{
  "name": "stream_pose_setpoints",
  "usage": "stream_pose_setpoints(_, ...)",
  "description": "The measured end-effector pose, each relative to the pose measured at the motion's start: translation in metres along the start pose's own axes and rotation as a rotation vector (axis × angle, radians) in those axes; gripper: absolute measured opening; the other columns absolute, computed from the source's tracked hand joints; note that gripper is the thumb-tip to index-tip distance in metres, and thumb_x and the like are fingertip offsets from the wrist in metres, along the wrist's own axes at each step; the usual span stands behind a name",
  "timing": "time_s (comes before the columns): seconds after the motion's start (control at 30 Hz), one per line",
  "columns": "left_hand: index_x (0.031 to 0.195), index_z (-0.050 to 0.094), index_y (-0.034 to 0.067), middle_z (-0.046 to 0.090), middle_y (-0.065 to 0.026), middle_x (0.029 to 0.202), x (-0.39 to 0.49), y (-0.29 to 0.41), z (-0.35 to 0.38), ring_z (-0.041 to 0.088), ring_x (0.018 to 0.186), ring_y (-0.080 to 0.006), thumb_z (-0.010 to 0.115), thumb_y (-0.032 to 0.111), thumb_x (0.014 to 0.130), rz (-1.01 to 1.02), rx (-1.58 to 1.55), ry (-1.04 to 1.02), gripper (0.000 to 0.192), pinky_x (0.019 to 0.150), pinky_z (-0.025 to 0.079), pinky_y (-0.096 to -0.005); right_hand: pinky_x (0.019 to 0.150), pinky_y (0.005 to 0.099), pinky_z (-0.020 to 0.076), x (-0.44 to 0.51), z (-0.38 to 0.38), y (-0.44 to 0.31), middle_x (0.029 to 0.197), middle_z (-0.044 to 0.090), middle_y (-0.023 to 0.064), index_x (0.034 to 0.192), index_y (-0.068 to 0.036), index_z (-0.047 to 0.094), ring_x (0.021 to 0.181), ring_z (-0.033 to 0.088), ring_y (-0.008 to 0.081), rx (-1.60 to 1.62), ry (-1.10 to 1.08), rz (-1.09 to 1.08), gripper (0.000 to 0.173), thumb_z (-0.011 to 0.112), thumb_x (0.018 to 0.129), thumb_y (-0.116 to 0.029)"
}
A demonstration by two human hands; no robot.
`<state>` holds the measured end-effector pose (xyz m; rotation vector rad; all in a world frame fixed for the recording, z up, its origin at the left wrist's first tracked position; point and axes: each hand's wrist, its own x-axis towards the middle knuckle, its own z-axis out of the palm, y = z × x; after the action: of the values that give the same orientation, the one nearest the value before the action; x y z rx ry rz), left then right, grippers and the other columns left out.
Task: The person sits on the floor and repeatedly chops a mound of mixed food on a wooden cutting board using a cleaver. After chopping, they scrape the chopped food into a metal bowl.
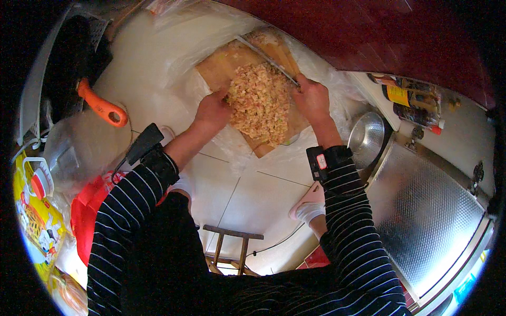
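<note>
A mound of minced meat (261, 103) with green bits lies on a wooden cutting board (215, 69) on the plastic-covered floor. My left hand (214, 110) is at the mound's left edge, its fingertips against the mince; whether it grips any cannot be told. My right hand (312, 96) is closed on the near end of a long thin metal blade, probably a knife (267, 58), seen edge-on. The blade slants up and left over the far part of the board. Its handle is hidden in my right hand.
A metal bowl (366, 138) and a textured metal cabinet door (431, 213) stand at right, with bottles (415, 100) on a shelf above. At left are an orange-handled pan (103, 104), a clear plastic container (85, 150) and a red bag (85, 217). A wooden stool (233, 233) is below.
</note>
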<state>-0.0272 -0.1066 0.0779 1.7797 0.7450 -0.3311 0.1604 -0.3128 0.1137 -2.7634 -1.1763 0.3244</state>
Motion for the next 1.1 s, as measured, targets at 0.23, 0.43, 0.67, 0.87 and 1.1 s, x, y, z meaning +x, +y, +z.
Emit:
stream_pose_setpoints(0.23,0.124,0.06,0.0,0.068,-0.0095,0.111,-0.016,0.012,-0.002,0.061,0.098,-0.0179,0.061,0.008,0.089,-0.026,-0.118,0.023,0.036,0.09,0.047,-0.031,0.068,0.0455,0.0517,0.031,-0.037,0.0,0.079,0.067,0.0141,0.108,-0.014,0.063,0.074,0.065,0.0354,-0.127,-0.149,-0.368,0.031,0.067,0.077,-0.016)
stream_pose_setpoints(0.43,0.124,0.06,0.0,0.068,-0.0111,0.114,-0.016,0.005,-0.003,0.062,0.102,-0.0187,0.06,0.008,0.089,0.018,-0.061,0.035,0.035,0.09,0.048,-0.0313,0.068,0.0463,0.0504,0.025,-0.099,0.002,0.079,0.066,0.0154,0.102,-0.011,0.064,0.075,0.063,0.0368,-0.238,-0.312,-0.356,0.024,0.065,0.079,-0.015)
stream_pose_setpoints(0.67,0.118,0.063,0.0,0.068,-0.0086,0.112,-0.002,-0.013,-0.003,0.063,0.098,-0.0186,0.059,0.006,0.09,0.041,0.021,0.077,0.029,0.086,0.051,-0.0289,0.053,0.032,0.0448,-0.042,-0.11,-0.002,0.061,0.056,0.008,0.091,-0.005,0.064,0.057,0.057,0.0161,0.335,-0.173,0.13,0.013,0.068,0.084,-0.014)
stream_pose_setpoints(0.87,0.111,0.064,-0.001,0.067,-0.0067,0.107,0.012,-0.01,-0.03,0.062,0.092,-0.0156,0.062,0.006,0.09,-0.018,-0.418,0.343,0.022,0.081,0.051,-0.0273,0.043,0.0236,0.0366,-0.102,-0.05,-0.034,0.061,0.055,-0.0009,0.088,-0.002,0.066,0.049,0.045,0.0054,0.984,-0.308,0.596,0.018,0.07,0.085,-0.019)
stream_pose_setpoints(1.1,0.122,0.062,0.002,0.064,-0.0079,0.122,0.021,0.001,-0.047,0.056,0.115,-0.0173,0.063,0.02,0.093,0.131,-0.569,0.297,0.035,0.103,0.04,-0.0312,0.054,0.0341,0.0487,-0.153,0.007,-0.069,0.067,0.065,0.0142,0.096,-0.007,0.069,0.054,0.062,0.0223,0.735,-0.174,0.31,0.017,0.071,0.081,-0.015)
